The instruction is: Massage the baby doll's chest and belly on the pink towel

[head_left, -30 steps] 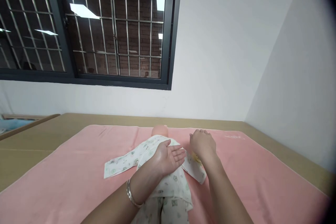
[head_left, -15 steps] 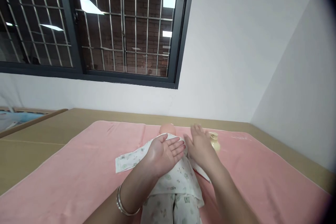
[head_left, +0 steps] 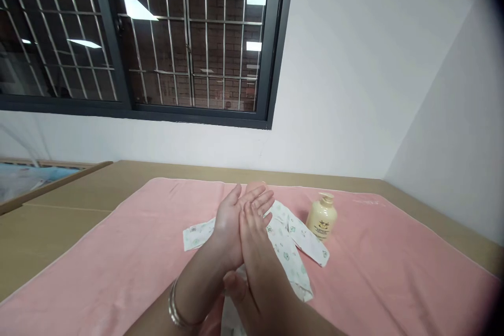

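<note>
My left hand (head_left: pixel 230 220), a bangle on its wrist, is open with the palm turned up and the fingers stretched out. Flat against that palm lies my right hand (head_left: pixel 254 236), its fingers straight and its thumb apart near the left wrist. Neither hand holds an object. Beneath them a baby doll in white printed clothes (head_left: pixel 289 252) lies on its back, sleeves spread. The doll's rounded head (head_left: pixel 255 186) shows only in part beyond my fingertips. To the right of the clothes stands a pale yellow pump bottle (head_left: pixel 322 218).
A pink mat (head_left: pixel 157 252) covers much of the wooden table (head_left: pixel 71 220). Behind it rise a white wall (head_left: pixel 334 89) and a barred window (head_left: pixel 197 37). At the far left, something blue and white (head_left: pixel 35 178) lies beyond a wooden rail.
My right hand has moved left and down from beside the bottle onto my left palm. The bottle and the doll's right-side sleeve now show fully. The view has shifted slightly.
</note>
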Available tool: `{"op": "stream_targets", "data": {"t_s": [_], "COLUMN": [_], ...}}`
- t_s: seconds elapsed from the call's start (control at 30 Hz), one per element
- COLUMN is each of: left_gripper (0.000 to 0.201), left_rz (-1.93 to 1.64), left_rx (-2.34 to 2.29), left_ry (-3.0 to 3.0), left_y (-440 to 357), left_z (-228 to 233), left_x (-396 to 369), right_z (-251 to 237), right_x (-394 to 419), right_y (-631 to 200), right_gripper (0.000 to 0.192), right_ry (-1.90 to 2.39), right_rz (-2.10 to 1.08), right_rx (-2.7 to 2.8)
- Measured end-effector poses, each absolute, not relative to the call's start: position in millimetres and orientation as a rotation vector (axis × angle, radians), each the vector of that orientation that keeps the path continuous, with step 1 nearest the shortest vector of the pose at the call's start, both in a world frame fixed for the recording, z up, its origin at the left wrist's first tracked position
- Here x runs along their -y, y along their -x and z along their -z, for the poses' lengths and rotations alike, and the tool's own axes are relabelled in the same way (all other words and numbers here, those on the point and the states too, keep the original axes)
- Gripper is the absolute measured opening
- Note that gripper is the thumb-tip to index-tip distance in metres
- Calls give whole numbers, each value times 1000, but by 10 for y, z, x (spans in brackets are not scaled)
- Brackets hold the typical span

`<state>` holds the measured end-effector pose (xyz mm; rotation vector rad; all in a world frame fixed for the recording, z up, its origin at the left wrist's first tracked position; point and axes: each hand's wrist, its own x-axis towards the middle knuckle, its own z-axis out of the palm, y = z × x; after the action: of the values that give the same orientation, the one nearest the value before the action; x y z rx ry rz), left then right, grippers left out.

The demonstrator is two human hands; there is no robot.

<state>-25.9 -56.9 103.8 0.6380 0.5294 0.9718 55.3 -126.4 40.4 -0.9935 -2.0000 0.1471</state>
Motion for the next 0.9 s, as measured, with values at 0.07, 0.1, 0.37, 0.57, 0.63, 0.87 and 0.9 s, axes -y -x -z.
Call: {"op": "stream_targets", "data": {"t_s": [0.07,0.1,0.37,0.57,0.63,0.87,0.9], "left_gripper": [58,58,53,50,49,46,46], "left_rz": [-1011,-1016,-964,-1019,-1141,-1329,-1323], "left_rx": [-549,-559,-649,-661,-653,-710,-720], "left_ry": [-643,-643,-750,-673,-680,-744,-772], "left_y": [125,55,-98,8,43,56,27], "left_z": [-937,-883,-750,-888,-907,-850,-817], "left_x": [616,658,1160,1004,839,550,592], "right_z": [-411,-415,-449,-379,-357,-389,-399], "right_x": [1254,1231,1018,1274,1378,1446,1417], "right_y": [-580,-610,-873,-631,-527,-465,-486], "right_gripper": [73,70,57,59,64,64,63], "right_ry": [1025,1046,995,1004,965,997,1001], "right_rz": [-254,-306,-308,-417,-464,-771,-814], "right_rx": [1927,1884,1602,1647,1681,1543,1492]}}
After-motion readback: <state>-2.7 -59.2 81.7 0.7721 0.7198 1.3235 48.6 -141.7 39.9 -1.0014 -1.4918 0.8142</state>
